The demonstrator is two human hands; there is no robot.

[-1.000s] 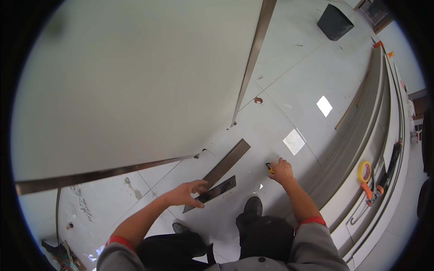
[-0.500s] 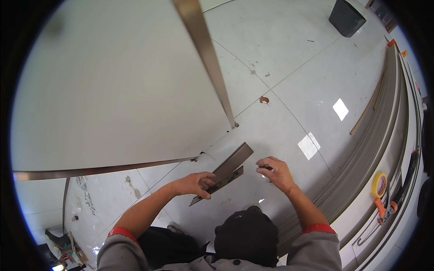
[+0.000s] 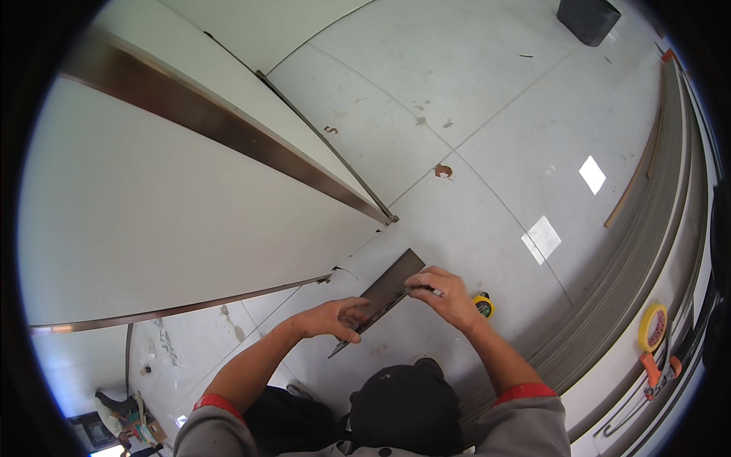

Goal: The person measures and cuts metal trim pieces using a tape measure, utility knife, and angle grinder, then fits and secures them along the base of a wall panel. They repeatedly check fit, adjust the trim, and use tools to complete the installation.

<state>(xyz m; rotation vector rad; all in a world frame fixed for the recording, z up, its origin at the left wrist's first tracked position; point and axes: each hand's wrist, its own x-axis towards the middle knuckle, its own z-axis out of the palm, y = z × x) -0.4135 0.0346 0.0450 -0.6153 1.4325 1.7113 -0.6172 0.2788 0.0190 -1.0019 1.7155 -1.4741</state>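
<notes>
A flat brown metal strip (image 3: 390, 278) slants over the tiled floor between my hands, with a narrower folded edge along its near side. My left hand (image 3: 335, 320) grips it near its lower left end, thumb on the near side and fingers curled at the far side. At its upper right part is my right hand (image 3: 444, 297), thumb and fingers pinched together at the folded edge. Something small and thin shows between those fingers, too hidden to name. Just right of that hand, a round yellow and green thing (image 3: 484, 305) lies on the floor.
A large white panel (image 3: 198, 206) with brown metal edging fills the left. Long grey panels (image 3: 609, 282) are stacked at the right, with a yellow tape roll (image 3: 652, 327) and an orange-handled clamp (image 3: 652, 372) on them. A dark bin (image 3: 588, 21) stands far right.
My right hand has come left and down onto the strip's edge. My left hand keeps its grip. The view has shifted, showing another white surface behind the panel's brown edge.
</notes>
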